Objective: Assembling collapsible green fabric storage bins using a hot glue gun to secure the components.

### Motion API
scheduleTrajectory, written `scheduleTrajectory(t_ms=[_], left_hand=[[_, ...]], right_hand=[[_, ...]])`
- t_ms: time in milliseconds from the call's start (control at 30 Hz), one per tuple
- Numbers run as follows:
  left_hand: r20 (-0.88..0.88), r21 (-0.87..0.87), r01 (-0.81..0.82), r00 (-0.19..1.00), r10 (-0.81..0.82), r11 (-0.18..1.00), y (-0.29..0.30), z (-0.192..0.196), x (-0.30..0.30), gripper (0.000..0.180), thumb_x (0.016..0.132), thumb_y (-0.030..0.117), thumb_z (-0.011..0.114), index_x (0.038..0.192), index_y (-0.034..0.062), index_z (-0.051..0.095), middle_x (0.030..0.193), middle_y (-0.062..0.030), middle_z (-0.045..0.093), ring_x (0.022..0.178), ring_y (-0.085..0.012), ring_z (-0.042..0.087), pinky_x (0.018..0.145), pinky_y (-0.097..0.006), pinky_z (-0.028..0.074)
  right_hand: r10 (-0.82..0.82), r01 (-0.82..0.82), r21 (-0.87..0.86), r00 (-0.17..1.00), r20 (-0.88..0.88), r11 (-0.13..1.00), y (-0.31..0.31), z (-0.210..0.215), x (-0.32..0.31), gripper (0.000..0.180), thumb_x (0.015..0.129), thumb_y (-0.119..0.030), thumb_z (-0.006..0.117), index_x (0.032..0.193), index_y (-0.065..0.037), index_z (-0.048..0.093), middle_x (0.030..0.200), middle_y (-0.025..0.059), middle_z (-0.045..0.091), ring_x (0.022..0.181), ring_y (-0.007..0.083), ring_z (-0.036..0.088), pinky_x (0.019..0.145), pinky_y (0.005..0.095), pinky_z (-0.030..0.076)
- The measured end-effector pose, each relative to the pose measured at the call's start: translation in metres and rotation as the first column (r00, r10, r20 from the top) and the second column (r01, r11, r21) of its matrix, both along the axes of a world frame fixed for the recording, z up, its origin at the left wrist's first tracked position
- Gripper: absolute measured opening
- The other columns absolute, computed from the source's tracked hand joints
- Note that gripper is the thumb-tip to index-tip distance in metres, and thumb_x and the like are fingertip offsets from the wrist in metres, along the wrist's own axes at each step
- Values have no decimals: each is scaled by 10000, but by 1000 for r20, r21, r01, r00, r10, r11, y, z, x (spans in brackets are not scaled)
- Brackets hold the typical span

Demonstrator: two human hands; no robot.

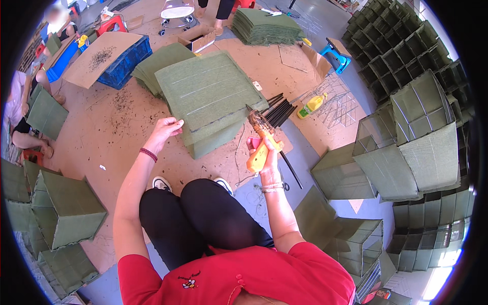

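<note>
A green fabric panel [208,91] with thin pale rods across it lies tilted in front of me, on top of other green sheets. My left hand [168,130] is closed at its near left edge, thumb and fingers pinched there. In my right hand [269,155] is a yellow-orange glue gun [261,155] with a browned, crusted front. Its dark tip points at the panel's right corner, very close to it; whether they touch I cannot tell. Just beyond the gun lies a bundle of black sticks [279,113]. One black stick [292,170] slants past the gun's right side.
Stacked green sheets [267,25] stand at the back. A yellow bottle [312,105] and a blue stool [336,55] are to the right. Finished-looking green boxes [432,157] pile up on the right, others [68,208] at left. A blue crate [124,63] under cardboard and seated people are far left.
</note>
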State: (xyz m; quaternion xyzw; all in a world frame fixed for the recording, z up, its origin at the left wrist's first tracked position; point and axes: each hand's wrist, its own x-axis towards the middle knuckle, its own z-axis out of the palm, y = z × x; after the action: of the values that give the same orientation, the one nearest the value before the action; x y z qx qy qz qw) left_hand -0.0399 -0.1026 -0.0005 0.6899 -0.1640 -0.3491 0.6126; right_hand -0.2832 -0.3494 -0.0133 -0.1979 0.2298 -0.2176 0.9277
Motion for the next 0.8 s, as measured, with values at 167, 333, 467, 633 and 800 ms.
scheduleTrajectory(t_ms=[167,333,467,633,800], left_hand=[[16,-21,11,1000,-11,1000,-1,-4,2,236,864,274,630,714,100,574,735,15,574,736,-85,562,747,-264,472],[23,-11,7,1000,-7,1000,0,-3,1,233,864,272,630,717,102,570,748,12,577,737,-91,567,752,-275,480],[7,-21,-3,1000,3,1000,1,-4,0,231,864,270,630,714,107,564,752,12,577,737,-93,566,752,-276,480],[-37,-22,-12,999,11,1000,0,-6,0,236,858,270,639,700,120,547,741,19,566,742,-88,563,756,-270,480],[-61,-45,-26,998,23,999,0,-5,0,230,852,252,650,699,105,559,743,16,571,743,-97,579,747,-263,479]], right_hand=[[-46,47,-5,999,22,999,-21,-5,6,331,812,-207,625,1076,-44,511,903,183,613,827,338,630,629,342,559],[-117,117,-43,993,12,992,-30,-9,10,367,809,-208,623,1098,-15,502,921,208,613,842,364,620,689,365,564],[0,-2,-95,1000,-23,995,-7,-3,3,343,823,-252,610,1086,-50,520,899,178,630,798,294,641,611,316,547],[118,-118,-10,993,-7,993,36,-4,-4,394,846,-252,574,1181,-76,465,947,181,619,860,301,643,537,294,531],[208,-208,-3,978,30,978,53,-3,-4,393,834,-236,596,1172,-78,472,954,166,614,861,311,643,529,298,525]])
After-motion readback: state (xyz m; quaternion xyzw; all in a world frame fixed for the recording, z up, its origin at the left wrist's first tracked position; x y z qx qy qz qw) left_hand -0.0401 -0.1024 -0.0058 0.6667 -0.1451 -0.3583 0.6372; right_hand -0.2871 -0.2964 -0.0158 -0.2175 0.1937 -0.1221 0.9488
